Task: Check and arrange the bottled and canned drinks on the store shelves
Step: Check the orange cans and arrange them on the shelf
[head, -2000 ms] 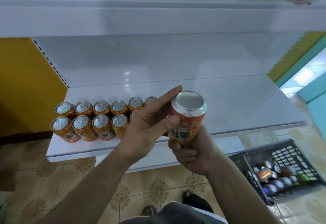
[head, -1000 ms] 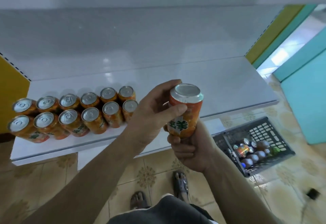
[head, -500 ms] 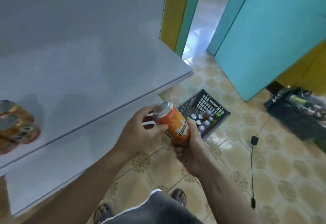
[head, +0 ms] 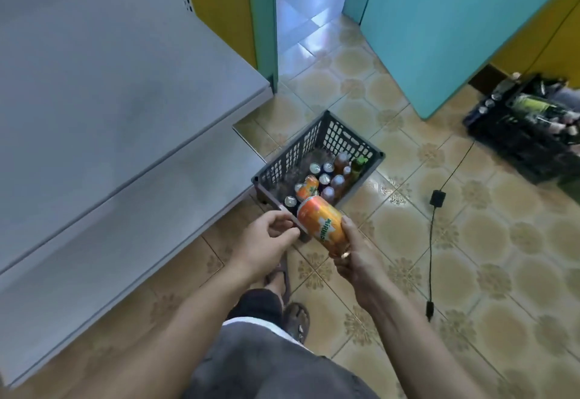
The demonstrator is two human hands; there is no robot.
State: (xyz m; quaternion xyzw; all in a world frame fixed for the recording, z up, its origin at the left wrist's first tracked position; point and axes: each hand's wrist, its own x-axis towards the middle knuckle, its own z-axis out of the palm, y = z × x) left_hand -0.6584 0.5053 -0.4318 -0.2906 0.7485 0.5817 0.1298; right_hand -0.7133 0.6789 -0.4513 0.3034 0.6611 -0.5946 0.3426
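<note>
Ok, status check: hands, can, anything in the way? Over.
Right hand grips orange can, tilted. Left hand loosely curled, empty, beside it. Grey basket on floor just beyond, drinks inside.

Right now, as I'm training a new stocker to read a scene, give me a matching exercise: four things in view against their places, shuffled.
Things: 1 orange can; 2 grey basket; 3 black crate; 4 black cable.
Places: A on the floor beside the white shelf; B far right, below the yellow wall; C in the right hand; D on the tiles between basket and crate.
Pairs: 1-C; 2-A; 3-B; 4-D.
</note>
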